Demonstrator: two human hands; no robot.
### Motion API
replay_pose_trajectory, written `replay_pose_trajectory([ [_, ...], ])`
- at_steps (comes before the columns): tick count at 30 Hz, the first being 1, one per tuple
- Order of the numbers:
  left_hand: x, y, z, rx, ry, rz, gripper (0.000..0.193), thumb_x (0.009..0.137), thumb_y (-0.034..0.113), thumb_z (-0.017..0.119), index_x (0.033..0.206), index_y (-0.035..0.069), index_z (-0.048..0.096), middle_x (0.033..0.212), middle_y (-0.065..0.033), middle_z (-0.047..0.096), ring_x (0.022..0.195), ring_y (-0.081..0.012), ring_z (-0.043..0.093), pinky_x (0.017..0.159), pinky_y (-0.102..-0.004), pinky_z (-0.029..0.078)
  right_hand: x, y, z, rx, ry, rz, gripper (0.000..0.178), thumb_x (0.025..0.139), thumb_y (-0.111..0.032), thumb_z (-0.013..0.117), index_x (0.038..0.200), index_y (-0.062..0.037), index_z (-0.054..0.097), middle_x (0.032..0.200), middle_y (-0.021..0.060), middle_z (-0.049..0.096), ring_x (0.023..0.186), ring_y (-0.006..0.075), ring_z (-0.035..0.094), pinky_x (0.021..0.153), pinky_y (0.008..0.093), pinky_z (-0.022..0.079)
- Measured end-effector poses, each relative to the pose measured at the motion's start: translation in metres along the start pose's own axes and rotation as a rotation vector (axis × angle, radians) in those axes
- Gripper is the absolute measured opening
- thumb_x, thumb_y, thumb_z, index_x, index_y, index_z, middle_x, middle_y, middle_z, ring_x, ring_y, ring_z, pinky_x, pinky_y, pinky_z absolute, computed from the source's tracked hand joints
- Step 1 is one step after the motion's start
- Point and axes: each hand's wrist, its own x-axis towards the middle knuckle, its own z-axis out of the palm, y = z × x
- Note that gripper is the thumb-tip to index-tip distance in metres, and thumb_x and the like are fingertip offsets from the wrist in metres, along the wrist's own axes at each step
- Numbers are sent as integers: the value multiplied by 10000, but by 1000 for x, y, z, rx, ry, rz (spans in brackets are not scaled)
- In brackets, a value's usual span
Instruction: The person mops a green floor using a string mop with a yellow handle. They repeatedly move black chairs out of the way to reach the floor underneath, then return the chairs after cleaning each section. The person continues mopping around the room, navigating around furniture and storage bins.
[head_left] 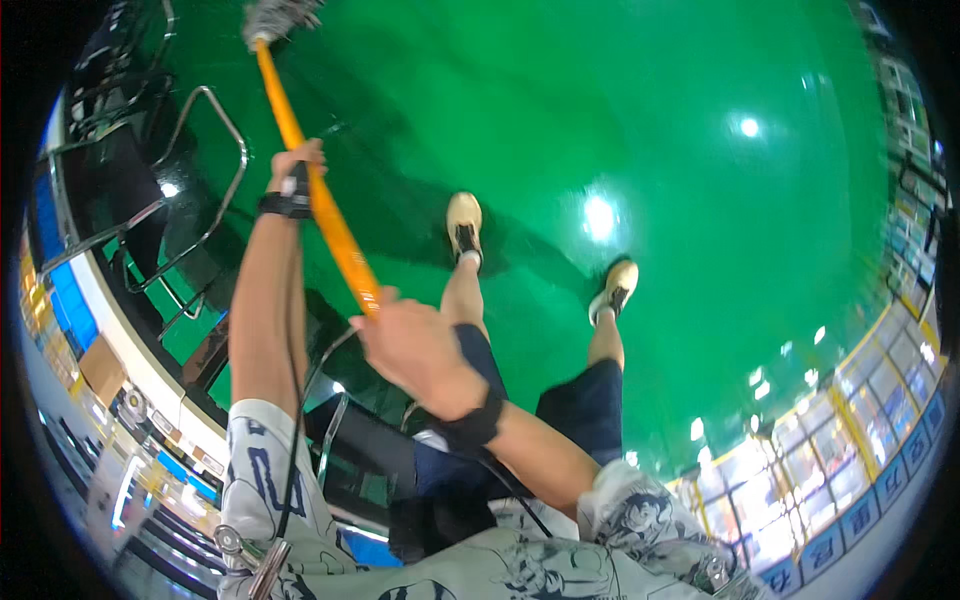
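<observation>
A mop with an orange handle (339, 236) slants from the middle of the view up to the far left. Its grey strand head (279, 20) rests on the glossy green floor (700, 220) at the upper edge, partly cut off. My left hand (299, 163) grips the handle about halfway along, arm stretched out. Closer to my body, my right hand (413, 345) is wrapped round the near end of the handle. Both wrists wear black bands, with thin cables running along the arms.
Metal-framed black chairs (205, 170) stand along the left, close to the mop handle. Another black chair (375, 450) is beside my legs. A long white-edged table (150, 355) holding boxes lies at far left. Yellow-framed glass panels (800, 470) line the lower right.
</observation>
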Motion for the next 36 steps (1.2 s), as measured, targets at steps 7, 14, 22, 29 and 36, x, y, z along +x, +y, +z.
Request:
replay_pose_trajectory([
  [7, -160, -119, 145, -377, -23, -63, 287, 907, 197, 591, 697, 16, 515, 612, -98, 573, 474, -212, 569, 447, -377, 493, -154, 98, -114, -380, -266, 136, 329, 894, -343, 577, 909, -16, 538, 582, 128, 587, 527, 308, 620, 464, 431, 481],
  [14, -476, -249, 464, -978, -295, -195, 178, 861, 160, 576, 709, 86, 520, 704, -77, 590, 598, -217, 565, 505, -349, 458, -433, 230, -400, -698, -65, 390, 241, 835, -311, 652, 868, -80, 591, 662, 143, 609, 653, 357, 610, 580, 466, 467],
  [22, -846, -315, 600, -641, -578, -918, 315, 884, 226, 579, 616, 73, 519, 547, -101, 596, 436, -206, 562, 392, -339, 427, -763, 237, -497, -1121, 160, 1054, 445, 822, -456, 641, 695, -35, 574, 631, 185, 571, 625, 384, 564, 586, 499, 403],
  [29, -771, -192, 602, -1215, -658, -964, 268, 898, 212, 591, 741, 13, 503, 691, -102, 545, 643, -238, 586, 626, -370, 525, -635, 222, -598, -1659, 445, 270, 394, 912, -300, 589, 619, -54, 496, 517, 151, 485, 442, 360, 476, 424, 472, 335],
  [36, -573, -97, 427, -1416, -646, -905, 352, 988, 308, 474, 815, 4, 515, 734, -152, 573, 684, -274, 577, 694, -397, 525, -362, 56, -488, -1548, 434, -138, 367, 842, -271, 680, 602, -93, 467, 542, 129, 498, 455, 310, 484, 418, 392, 383],
])
